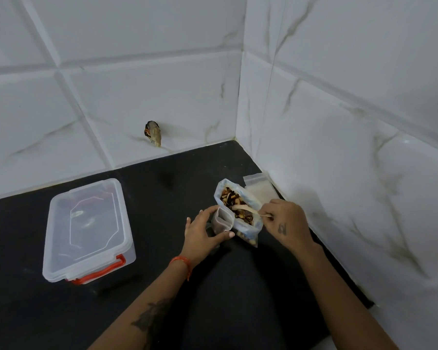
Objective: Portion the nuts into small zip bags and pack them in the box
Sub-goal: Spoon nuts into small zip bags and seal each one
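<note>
Right fingers: the right hand (285, 218) pinches the handle end of a pale spoon (245, 209), fingers curled round it; the bowl end lies in the nuts ahead of the fingertips.
Left fingers: the left hand (204, 232) cups a small zip bag (221, 219), fingers curved round its far side and thumb along its near lower edge, so it stands upright with its mouth open.
Between the hands: the small zip bag touches the left side of the big bag of nuts (238, 213), which stands open just off the right fingertips.
Nuts: a dark and tan mix fills the big bag; whether any are yet in the small zip bag I cannot tell through the cloudy plastic.
Step in hand: by my reading, scooping a portion from the big bag across into the small one.
Doing it well: take a modest scoop, lift it clear of the big bag's rim, and tip it only once the bowl is over the small mouth; the left fingers should keep that mouth spread and pressed against the big bag so strays fall back in.
Risk: the big bag has no hand on it and could slump as the spoon drags.
Beyond the right hand: spare empty zip bags (258, 184) lie flat by the wall.
Far left of the left hand: the clear box (86, 231) with red latches sits lid-on, well apart, on the black counter (162, 198).
</note>
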`<state>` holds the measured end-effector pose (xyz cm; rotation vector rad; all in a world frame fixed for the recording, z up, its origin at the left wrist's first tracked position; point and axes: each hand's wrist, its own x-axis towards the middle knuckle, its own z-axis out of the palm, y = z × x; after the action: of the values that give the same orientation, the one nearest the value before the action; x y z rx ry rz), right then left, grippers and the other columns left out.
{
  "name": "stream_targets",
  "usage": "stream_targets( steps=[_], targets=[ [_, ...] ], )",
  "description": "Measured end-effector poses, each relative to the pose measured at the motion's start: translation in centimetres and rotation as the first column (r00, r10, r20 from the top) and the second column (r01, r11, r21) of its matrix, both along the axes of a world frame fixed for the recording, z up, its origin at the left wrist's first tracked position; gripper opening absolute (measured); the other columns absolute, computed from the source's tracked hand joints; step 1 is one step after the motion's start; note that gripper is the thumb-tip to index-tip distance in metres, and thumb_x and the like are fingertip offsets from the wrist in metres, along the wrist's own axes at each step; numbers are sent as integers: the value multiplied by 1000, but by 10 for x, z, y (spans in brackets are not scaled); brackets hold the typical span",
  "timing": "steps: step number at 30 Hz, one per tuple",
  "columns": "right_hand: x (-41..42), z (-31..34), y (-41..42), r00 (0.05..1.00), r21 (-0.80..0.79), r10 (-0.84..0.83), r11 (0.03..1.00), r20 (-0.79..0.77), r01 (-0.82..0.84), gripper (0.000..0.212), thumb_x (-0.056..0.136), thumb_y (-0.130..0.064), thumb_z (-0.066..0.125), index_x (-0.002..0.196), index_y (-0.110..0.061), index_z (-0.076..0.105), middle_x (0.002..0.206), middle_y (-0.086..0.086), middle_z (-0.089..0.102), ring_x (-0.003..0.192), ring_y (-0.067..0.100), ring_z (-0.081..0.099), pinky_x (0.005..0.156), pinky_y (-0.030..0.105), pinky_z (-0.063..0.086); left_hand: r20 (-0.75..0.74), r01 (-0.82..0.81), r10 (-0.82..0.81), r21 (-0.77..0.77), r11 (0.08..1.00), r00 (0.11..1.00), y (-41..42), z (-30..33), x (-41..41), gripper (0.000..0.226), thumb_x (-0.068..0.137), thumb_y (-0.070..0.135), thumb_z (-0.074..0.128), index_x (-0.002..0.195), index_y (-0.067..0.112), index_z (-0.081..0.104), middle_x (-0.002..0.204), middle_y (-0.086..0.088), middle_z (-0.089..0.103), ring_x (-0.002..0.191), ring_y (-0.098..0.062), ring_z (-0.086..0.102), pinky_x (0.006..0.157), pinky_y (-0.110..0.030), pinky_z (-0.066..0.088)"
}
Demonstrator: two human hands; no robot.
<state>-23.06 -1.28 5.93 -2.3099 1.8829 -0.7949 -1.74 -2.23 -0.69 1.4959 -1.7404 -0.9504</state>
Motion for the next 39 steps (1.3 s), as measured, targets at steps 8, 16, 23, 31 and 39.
stream_targets(
  steps=[8,16,23,31,39],
  targets=[
    [7,2,-1,977,194,-161,972,138,132,10,74,-6,67,72,-10,75,71,4,72,65,20,65,66,31,55,-3,13,-13,11,1000,1000,0,1,-2,67,72,48,74,131,38,42,137,14,49,137,-13,33,115,-45,-11],
    [9,21,-19,752,623,-465,777,467,94,4,67,2,70,70,5,70,59,15,64,49,18,55,47,22,48,25,57,-59,51,997,998,-1,5,-2,65,75,47,72,131,42,38,139,15,46,138,-12,32,115,-48,-12],
    [9,12,-22,390,787,-713,614,583,-54,5,74,6,68,78,8,67,48,5,59,35,3,48,38,12,42,27,67,-70,95,993,997,0,14,-3,66,77,45,72,133,39,38,137,15,46,128,-6,41,115,-48,-13],
    [1,2,-13,125,792,-782,605,610,-83,6,78,6,65,72,3,65,45,5,62,30,3,48,35,10,42,-29,45,-43,60,997,999,4,23,0,58,75,38,76,123,39,45,120,25,52,120,-4,46,117,-50,-2],
    [-8,7,2,90,764,-761,645,643,-8,5,78,2,67,74,0,68,45,3,63,32,2,50,35,11,41,-136,18,-4,101,995,991,1,21,-1,68,53,66,72,114,55,44,116,24,59,115,-4,53,109,-56,30]
  ],
)
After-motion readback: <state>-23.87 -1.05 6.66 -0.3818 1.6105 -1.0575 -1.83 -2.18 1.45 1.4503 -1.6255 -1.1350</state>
